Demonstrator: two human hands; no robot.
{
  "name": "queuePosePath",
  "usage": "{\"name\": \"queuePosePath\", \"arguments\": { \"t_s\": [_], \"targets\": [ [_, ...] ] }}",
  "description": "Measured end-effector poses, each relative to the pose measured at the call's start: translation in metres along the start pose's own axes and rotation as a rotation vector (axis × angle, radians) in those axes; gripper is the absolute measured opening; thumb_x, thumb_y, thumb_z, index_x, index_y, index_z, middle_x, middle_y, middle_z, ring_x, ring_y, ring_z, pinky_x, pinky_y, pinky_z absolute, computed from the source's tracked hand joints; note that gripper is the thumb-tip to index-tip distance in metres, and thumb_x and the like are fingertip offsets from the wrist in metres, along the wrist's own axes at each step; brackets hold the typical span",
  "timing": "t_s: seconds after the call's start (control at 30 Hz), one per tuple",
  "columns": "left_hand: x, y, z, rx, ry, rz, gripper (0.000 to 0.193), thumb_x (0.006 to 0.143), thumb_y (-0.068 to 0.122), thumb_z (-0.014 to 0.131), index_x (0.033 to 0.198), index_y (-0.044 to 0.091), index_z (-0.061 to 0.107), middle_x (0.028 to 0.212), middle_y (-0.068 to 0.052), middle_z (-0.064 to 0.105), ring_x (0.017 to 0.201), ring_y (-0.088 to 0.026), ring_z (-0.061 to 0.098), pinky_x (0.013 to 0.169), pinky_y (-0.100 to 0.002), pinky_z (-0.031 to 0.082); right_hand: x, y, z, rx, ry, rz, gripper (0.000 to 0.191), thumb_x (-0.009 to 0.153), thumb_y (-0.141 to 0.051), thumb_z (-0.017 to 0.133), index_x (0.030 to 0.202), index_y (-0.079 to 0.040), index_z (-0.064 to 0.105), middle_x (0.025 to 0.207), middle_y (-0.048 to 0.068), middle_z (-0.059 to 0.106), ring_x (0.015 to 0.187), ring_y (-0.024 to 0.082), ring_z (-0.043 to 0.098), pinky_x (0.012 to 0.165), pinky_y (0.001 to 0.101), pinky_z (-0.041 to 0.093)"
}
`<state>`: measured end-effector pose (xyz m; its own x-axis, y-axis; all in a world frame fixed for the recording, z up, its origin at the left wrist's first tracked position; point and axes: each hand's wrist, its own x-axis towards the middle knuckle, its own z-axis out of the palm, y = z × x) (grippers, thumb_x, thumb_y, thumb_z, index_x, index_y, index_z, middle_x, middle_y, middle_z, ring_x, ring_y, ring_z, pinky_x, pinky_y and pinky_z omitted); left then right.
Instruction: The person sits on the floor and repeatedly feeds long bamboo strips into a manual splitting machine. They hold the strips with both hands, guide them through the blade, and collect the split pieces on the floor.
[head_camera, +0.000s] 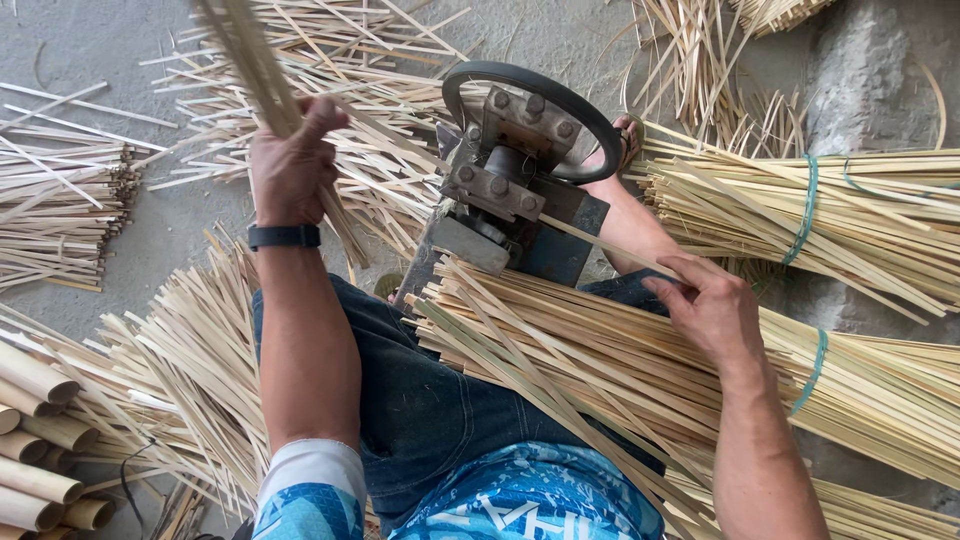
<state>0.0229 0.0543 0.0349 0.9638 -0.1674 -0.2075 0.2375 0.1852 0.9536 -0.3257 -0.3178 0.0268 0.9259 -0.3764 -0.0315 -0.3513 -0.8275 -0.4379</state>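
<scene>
The right hand (715, 305) pinches one bamboo strip (600, 243); its long axis points up-left into the splitting machine (510, 185). The left hand (290, 165), farther left, closes its grip around a strip bunch (250, 60).
</scene>
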Motion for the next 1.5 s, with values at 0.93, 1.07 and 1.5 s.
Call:
{"name": "queuePosePath", "arguments": {
  "t_s": [0.93,1.07,1.5],
  "targets": [
    [-0.095,0.081,-0.153,0.3,0.068,0.087,0.014,0.113,0.015,0.07,0.11,0.004,0.063,0.086,-0.003,0.063,0.067,-0.01,0.059,0.057,-0.023,0.053,-0.012,-0.019,0.02,0.096,0.012,-0.092,0.032,0.086,-0.026,0.081,0.111,-0.007,0.075,0.116,0.014,0.073,0.108,0.03,0.07,0.097,0.0418,0.056],
    [-0.099,0.085,-0.068,0.489,0.021,-0.033,0.026,0.089,0.015,0.084,0.106,0.006,0.067,0.08,-0.004,0.065,0.059,-0.008,0.06,0.051,-0.021,0.052,-0.004,-0.036,0.019,0.14,-0.109,-0.044,0.034,0.084,-0.026,0.08,0.112,-0.007,0.076,0.116,0.015,0.073,0.103,0.033,0.071,0.09,0.0428,0.056],
    [-0.174,0.014,0.119,0.578,-0.798,0.313,0.027,0.089,0.013,0.073,0.112,0.005,0.059,0.081,-0.007,0.071,0.071,-0.018,0.071,0.059,-0.032,0.059,-0.017,-0.115,-0.012,0.906,-0.019,-0.321,0.081,0.093,-0.06,0.066,0.142,0.002,0.045,0.124,0.02,0.061,0.118,0.032,0.059,0.102,0.045,0.047]
  ]
}}
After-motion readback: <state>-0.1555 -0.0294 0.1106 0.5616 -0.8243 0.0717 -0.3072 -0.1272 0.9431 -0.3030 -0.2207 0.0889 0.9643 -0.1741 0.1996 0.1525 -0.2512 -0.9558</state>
